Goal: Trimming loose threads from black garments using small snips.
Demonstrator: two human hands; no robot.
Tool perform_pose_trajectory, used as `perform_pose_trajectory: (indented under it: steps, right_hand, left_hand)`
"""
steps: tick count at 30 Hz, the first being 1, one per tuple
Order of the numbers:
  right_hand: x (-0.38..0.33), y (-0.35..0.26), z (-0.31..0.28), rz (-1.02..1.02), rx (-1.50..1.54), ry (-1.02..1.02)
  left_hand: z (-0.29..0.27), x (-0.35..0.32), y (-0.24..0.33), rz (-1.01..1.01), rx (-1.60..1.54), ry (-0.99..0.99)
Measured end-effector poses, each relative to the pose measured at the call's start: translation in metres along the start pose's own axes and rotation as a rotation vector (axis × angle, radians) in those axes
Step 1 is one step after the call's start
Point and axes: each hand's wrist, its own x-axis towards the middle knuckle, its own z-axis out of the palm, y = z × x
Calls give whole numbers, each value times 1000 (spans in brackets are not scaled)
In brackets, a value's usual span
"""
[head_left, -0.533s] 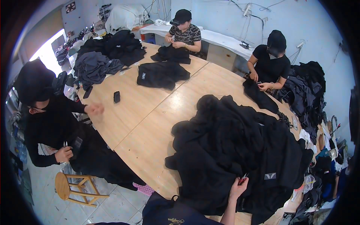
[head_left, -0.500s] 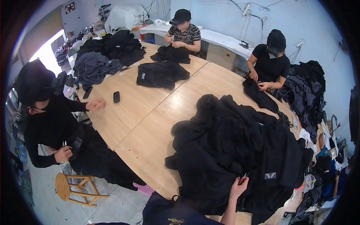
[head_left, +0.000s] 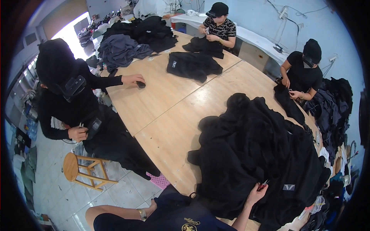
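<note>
A big heap of black garments (head_left: pixel 239 146) covers the table right in front of me. My right hand (head_left: pixel 255 194) is closed around small red-handled thread snips (head_left: pixel 262 186), their metal blades pointing up over the dark cloth. To the right of the snips, a grey rectangular patch (head_left: pixel 288 187) shows on one of the garments. My left hand (head_left: pixel 152 207) is at my side, against my dark navy shirt (head_left: pixel 185 215), and a watch or bracelet (head_left: pixel 143 214) circles its wrist. The fingers of that hand are mostly hidden.
At the left a co-worker in black (head_left: pixel 73 100) stands by a wooden stool (head_left: pixel 73 166), touching a small black object (head_left: pixel 141 84). Two seated co-workers handle dark cloth across the wooden table (head_left: pixel 154 111). Other piles of garments (head_left: pixel 123 52) lie at the far left and right.
The whole view has shifted, so the table sits farther right. My left arm has come into view. The left co-worker's hand has reached the small black object. My right hand still holds the snips.
</note>
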Motion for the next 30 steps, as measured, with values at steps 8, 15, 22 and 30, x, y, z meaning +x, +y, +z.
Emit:
perform_pose_trajectory:
  steps: [8,15,22,30]
  right_hand:
    - [10,22,-7,-45,-27,30]
    - [17,5,-24,-30,-101,-116]
    - [5,-56,-39,57,-108,-152]
    - [29,-95,-39,-3,-290,-122]
  left_hand:
    - [53,-16,45,489,248,144]
    - [141,-19,79,989,883,-175]
    - [121,33,12,699,554,-352]
    - [101,12,43,382,253,-294]
